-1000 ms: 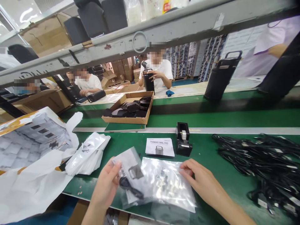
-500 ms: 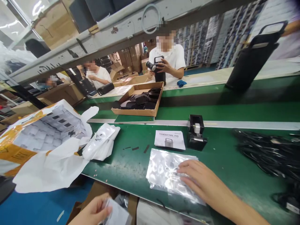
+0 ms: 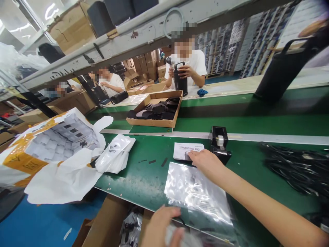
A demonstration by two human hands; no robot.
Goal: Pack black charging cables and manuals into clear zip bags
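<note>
My right hand [image 3: 209,163] reaches over a stack of white printed booklets [image 3: 181,151] marked THUNDERTRAIL PRO. Its outstretched fingertips touch the lower right part of the top one. Just below, a pile of clear plastic bags [image 3: 190,188] lies flat on the green bench. At the bottom edge is my left hand [image 3: 164,223], smeared by motion, in front of the bench edge. Its fingers curl round something pale that is too blurred to name. A black tape dispenser [image 3: 219,144] stands right of the booklets.
Coiled black cables [image 3: 290,168] lie at the right. Leftward are a pile of white printed bags [image 3: 117,152] and an open carton [image 3: 28,161] of white packets. Beyond sit a cardboard tray [image 3: 154,121] of black parts and a black handled cylinder [image 3: 280,73]. A co-worker [image 3: 199,67] handles another cylinder opposite.
My right hand has moved from the clear bags up to the booklets. My left hand has moved right, towards the front of the bags. The co-worker opposite has shifted the cylinder slightly.
</note>
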